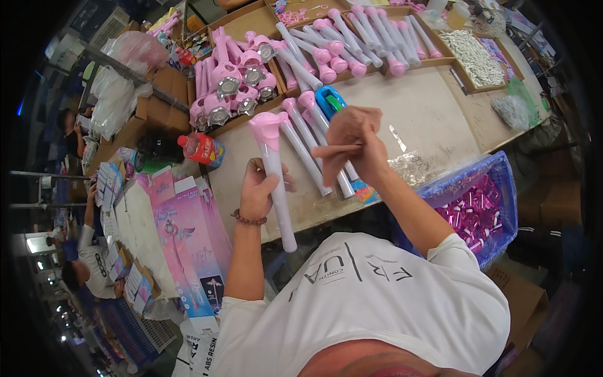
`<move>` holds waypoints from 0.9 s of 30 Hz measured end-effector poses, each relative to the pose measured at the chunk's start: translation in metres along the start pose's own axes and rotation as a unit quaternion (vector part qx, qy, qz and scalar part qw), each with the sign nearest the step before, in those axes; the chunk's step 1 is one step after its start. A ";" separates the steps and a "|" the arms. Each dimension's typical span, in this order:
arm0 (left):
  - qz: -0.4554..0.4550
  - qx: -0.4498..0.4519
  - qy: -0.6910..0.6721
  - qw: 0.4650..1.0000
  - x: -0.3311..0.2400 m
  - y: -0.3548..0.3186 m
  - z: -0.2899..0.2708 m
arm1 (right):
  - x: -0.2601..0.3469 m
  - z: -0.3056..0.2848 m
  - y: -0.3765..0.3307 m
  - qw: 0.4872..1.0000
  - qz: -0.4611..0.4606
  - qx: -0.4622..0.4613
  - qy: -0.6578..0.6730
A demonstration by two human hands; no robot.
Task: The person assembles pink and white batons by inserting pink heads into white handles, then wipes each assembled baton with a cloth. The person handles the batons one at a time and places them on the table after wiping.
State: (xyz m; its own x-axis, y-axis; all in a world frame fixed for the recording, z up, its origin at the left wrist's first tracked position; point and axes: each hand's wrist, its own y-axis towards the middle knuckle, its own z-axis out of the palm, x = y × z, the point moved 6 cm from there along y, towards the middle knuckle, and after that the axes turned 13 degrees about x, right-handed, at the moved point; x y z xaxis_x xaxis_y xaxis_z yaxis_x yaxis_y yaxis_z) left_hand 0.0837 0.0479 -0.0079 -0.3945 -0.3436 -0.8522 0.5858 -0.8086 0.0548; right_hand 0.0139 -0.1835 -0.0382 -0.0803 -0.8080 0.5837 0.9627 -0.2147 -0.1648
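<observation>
My left hand (256, 195) is closed around the pale tube of a toy wand (281, 213), whose pink head points away from me. The wand leans over the table's near edge. My right hand (367, 154) is raised over the table, its fingers smeared by motion, so whether it holds anything is unclear. Just beyond it sits a blue tape dispenser (328, 98) with a green part, partly hidden by the hand. Between my hands several similar wands (304, 146) with pink ends lie side by side on the table.
Cardboard trays hold pink wand heads with clear round parts (227, 87), pale tubes (370, 38) and small white pieces (474, 60). A red-labelled bottle (201, 149) stands left, beside printed boxes (188, 235). A blue crate (510, 182) of magenta parts is at right. People work far left.
</observation>
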 end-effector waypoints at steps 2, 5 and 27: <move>-0.063 0.019 0.114 0.991 -0.004 -0.010 0.012 | -0.013 0.024 -0.010 0.981 0.032 -0.079 -0.175; -0.324 0.052 0.226 0.917 0.019 -0.055 0.034 | -0.013 0.113 -0.064 0.823 -0.148 0.303 -0.457; -0.031 0.281 0.225 0.933 0.007 -0.072 0.187 | 0.019 0.168 -0.168 0.875 0.030 0.482 0.024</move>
State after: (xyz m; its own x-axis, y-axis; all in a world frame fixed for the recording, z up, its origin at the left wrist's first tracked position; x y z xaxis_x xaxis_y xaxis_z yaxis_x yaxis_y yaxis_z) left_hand -0.0935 0.0148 0.0792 -0.0045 -0.1556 -0.9878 0.0595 -0.9861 0.1551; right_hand -0.1063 -0.0709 0.1343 -0.0099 -0.8294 0.5585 0.7346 0.3729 0.5668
